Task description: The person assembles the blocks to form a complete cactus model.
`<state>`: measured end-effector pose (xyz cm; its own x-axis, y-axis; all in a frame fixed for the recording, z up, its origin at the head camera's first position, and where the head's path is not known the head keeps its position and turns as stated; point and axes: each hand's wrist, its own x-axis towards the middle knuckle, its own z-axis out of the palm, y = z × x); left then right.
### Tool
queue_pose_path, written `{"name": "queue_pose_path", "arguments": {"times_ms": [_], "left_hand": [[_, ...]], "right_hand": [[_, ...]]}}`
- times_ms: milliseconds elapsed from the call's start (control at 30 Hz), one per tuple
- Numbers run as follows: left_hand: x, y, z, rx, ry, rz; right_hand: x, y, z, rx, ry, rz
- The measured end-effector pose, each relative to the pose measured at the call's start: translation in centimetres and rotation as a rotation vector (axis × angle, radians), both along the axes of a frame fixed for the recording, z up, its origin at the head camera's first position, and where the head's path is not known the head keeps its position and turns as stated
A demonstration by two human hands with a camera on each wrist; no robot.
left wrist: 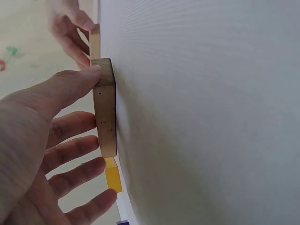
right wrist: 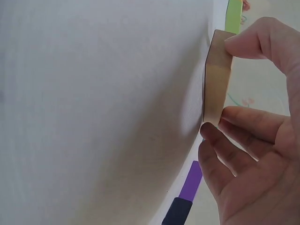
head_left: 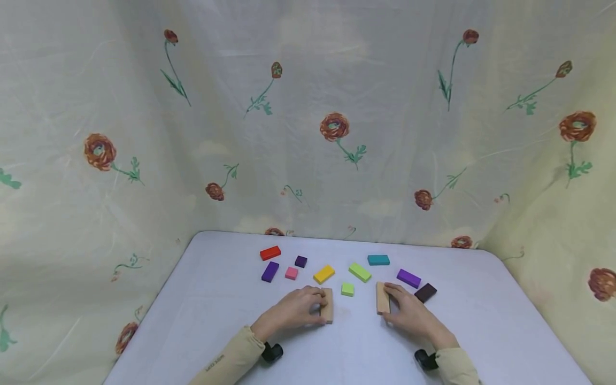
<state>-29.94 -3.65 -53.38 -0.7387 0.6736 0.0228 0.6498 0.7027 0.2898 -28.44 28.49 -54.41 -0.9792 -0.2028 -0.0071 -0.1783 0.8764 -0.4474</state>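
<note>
Two plain wooden blocks lie on the white table, apart from each other. My left hand (head_left: 297, 308) holds the left wooden block (head_left: 329, 306). In the left wrist view its thumb touches the near end of that block (left wrist: 107, 112), and fingers lie along the side. With thumb at the near end and fingers at the far end, my right hand (head_left: 411, 314) pinches the right wooden block (head_left: 381, 298), also seen in the right wrist view as a tan block (right wrist: 218, 79). Between them, a little farther off, sits a small lime green block (head_left: 347, 289).
Beyond the hands lie a yellow block (head_left: 324, 274), a long lime block (head_left: 360, 272), a teal block (head_left: 378, 260), a pink block (head_left: 291, 273), a red block (head_left: 270, 253) and several purple or dark ones. A dark block (head_left: 425, 292) is close to the right hand. Flowered cloth (head_left: 308, 160) hangs behind.
</note>
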Motion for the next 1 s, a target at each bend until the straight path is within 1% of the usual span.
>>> {"name": "queue_pose_path", "arguments": {"times_ms": [67,133,300,400,667,867,1000], "left_hand": [[0.01,-0.03,-0.09,-0.007,0.024,-0.01],[-0.01,-0.03,-0.14,-0.001,0.024,-0.011],[-0.01,0.04,-0.04,0.018,-0.027,0.023],[0.1,0.11,0.1,0.021,-0.044,0.034],[0.36,0.18,-0.02,0.024,-0.033,0.028],[0.29,0.26,-0.23,0.011,-0.017,0.028],[0.32,0.52,-0.35,0.02,-0.036,0.034]], "right_hand": [[0.06,0.01,0.03,-0.002,-0.002,-0.005],[0.07,0.0,0.03,-0.008,-0.006,-0.013],[-0.07,0.04,-0.03,-0.021,0.009,-0.019],[-0.25,0.14,-0.24,-0.023,0.021,-0.016],[-0.64,0.14,-0.56,-0.042,0.026,-0.027],[-0.67,0.09,-0.64,-0.057,0.025,-0.026],[-0.69,0.21,-0.71,-0.073,0.011,-0.037]]}}
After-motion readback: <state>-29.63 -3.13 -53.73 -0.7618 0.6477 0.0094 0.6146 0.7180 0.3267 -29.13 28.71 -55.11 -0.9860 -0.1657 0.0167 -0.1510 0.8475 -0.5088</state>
